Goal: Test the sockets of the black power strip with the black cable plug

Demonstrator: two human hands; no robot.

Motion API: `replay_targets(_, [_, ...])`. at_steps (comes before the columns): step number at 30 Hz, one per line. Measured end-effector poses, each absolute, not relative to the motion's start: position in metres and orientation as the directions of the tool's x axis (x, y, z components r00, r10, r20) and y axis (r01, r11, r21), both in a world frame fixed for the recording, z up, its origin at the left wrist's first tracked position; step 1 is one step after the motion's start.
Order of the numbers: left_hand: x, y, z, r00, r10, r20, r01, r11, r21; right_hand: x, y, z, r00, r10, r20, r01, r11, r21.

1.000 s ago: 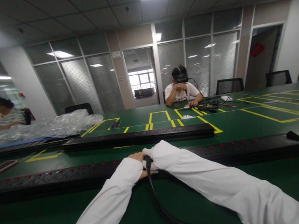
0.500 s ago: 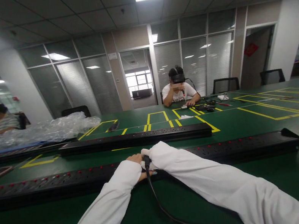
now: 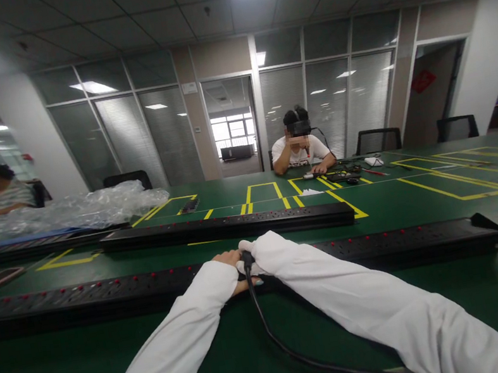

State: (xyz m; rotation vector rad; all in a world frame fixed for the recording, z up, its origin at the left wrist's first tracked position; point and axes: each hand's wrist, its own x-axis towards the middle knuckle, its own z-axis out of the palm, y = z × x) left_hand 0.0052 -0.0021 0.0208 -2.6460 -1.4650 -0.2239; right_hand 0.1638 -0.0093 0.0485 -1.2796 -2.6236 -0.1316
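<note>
- Plainly, the right hand [image 3: 254,266] has its fingers clamped round the black plug [image 3: 247,259].
- The left hand's [image 3: 228,259] fingers clasp the long power strip [image 3: 394,244] on the worktop [image 3: 234,362].

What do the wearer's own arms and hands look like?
Left sleeve and right sleeve: both long, white, loose, creased, no markings or attached cables visible. Left hand is bare past the cuff. Right hand seems white-covered, possibly gloved; too little shows to tell.
</note>
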Motion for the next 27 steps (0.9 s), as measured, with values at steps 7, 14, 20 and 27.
replay_targets(7, [0.008,0.01,0.012,0.472,0.868,0.155,0.881,-0.47,-0.051,0.158,-0.007,0.047,-0.568,0.796,0.207,0.816,0.577,0.021])
replay_targets(14, [0.009,0.017,0.005,0.436,0.887,0.15,0.9,-0.432,-0.061,0.157,-0.004,0.046,-0.542,0.82,0.182,0.827,0.559,-0.056])
replay_targets(20, [0.004,0.003,0.014,0.532,0.819,0.214,0.842,-0.538,-0.034,0.158,-0.001,0.044,-0.524,0.833,0.18,0.83,0.546,-0.111])
replay_targets(27, [0.001,0.0,0.016,0.557,0.798,0.231,0.826,-0.562,-0.048,0.156,-0.006,0.05,-0.526,0.837,0.151,0.846,0.533,-0.009])
